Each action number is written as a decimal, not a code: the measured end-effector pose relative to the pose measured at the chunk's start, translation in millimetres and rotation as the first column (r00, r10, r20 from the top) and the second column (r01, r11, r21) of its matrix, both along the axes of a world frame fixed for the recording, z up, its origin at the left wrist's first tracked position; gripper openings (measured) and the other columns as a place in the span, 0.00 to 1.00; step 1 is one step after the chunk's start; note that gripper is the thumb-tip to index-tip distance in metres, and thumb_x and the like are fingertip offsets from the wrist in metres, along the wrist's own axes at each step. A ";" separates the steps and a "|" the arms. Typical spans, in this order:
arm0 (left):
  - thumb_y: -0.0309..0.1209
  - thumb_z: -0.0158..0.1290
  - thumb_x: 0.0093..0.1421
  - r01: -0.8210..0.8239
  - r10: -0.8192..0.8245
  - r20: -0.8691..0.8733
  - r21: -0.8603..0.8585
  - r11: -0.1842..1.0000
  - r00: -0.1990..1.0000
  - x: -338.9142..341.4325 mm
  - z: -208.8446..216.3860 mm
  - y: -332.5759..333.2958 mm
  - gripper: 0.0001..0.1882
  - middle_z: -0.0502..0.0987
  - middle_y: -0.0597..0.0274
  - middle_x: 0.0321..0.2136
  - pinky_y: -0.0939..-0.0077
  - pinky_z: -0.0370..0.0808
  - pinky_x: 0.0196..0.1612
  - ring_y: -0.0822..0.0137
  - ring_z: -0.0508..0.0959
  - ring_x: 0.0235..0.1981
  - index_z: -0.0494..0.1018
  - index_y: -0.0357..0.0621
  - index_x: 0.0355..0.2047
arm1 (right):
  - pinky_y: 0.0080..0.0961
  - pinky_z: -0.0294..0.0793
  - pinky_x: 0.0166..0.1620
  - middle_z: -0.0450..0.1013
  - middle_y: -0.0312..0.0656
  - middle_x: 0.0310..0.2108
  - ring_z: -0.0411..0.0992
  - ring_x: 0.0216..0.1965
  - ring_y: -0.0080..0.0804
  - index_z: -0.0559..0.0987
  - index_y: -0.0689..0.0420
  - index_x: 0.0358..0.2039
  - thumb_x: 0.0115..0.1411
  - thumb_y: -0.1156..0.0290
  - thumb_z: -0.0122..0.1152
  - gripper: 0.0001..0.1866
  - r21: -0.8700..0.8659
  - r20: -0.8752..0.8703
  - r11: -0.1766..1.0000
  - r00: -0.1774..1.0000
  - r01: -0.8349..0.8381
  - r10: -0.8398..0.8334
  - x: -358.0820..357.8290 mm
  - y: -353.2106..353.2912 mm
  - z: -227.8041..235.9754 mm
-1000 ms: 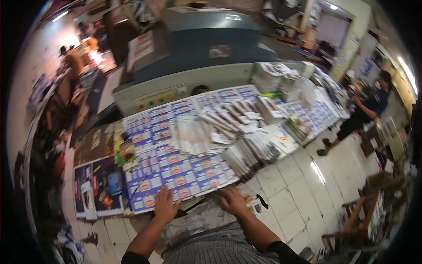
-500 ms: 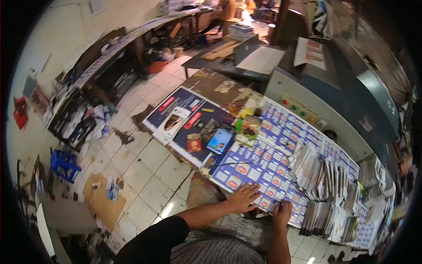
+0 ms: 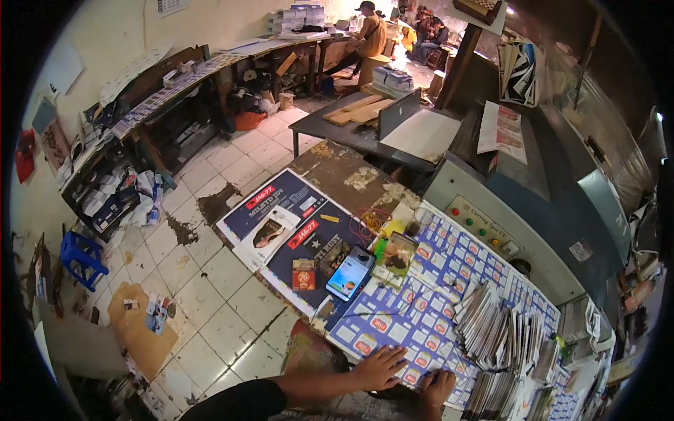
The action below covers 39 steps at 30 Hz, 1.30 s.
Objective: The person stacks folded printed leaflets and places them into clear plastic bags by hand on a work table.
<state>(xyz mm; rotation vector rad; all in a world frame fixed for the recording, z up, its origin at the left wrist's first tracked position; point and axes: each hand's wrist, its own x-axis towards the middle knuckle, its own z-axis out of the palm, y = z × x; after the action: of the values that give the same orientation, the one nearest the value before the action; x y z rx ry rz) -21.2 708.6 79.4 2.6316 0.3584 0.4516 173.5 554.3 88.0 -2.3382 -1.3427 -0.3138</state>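
Observation:
My left hand [image 3: 380, 368] lies flat with its fingers spread on the blue-and-white printed sheet [image 3: 400, 319] that covers the near side of the table. Just right of it, my right hand [image 3: 437, 390] rests curled at the sheet's edge. Something small and dark shows by its fingers, too little to name. Fanned stacks of folded papers [image 3: 495, 330] lie to the right of my hands. A lit phone [image 3: 350, 274] sits beyond my left hand, with a small red box [image 3: 303, 274] on its left and a greenish picture packet [image 3: 397, 259] on its right.
A grey machine [image 3: 477, 217] with coloured buttons borders the table's far right side. Behind stands a dark table [image 3: 316, 130] bearing boards. On the tiled floor at left are a blue stool [image 3: 83, 259] and flattened cardboard [image 3: 133, 323]. A person [image 3: 368, 35] stands far back.
The view has tilted up, so the table and my hands sit lower and more of the back room shows. Both hands stay on the sheet, close together.

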 end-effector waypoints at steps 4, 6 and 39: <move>0.50 0.46 0.67 -0.002 0.004 0.056 -0.025 1.000 0.998 3.2 -6.2 2.7 0.31 0.58 0.47 0.68 0.49 0.53 0.69 0.51 0.56 0.70 0.68 0.40 0.61 | 0.50 0.66 0.42 0.67 0.55 0.34 0.66 0.38 0.57 0.71 0.61 0.35 0.54 0.67 0.56 0.12 -0.043 0.007 0.999 1.000 0.026 -0.026 1.1 3.8 1.6; 0.49 0.46 0.67 -0.004 0.006 0.094 -0.026 1.000 0.996 2.3 -5.6 3.9 0.31 0.59 0.46 0.67 0.49 0.53 0.69 0.52 0.57 0.70 0.68 0.39 0.60 | 0.51 0.66 0.42 0.67 0.54 0.34 0.66 0.39 0.57 0.71 0.60 0.35 0.54 0.67 0.56 0.12 -0.038 0.009 0.999 1.000 0.026 -0.026 2.4 5.5 1.2; 0.44 0.54 0.60 0.073 -0.035 -0.202 0.183 0.980 0.979 -3.9 8.2 -16.2 0.31 0.61 0.38 0.64 0.44 0.49 0.68 0.43 0.57 0.68 0.69 0.37 0.58 | 0.39 0.70 0.47 0.70 0.43 0.38 0.69 0.43 0.42 0.75 0.55 0.41 0.61 0.61 0.58 0.12 0.075 -0.206 0.997 0.978 0.030 -0.014 5.2 -21.5 8.4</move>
<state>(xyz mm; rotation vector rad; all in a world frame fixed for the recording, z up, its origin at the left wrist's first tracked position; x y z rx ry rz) -25.1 692.4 87.7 2.8740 0.3185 0.2149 178.7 532.8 96.3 -2.2528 -1.1857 -0.1242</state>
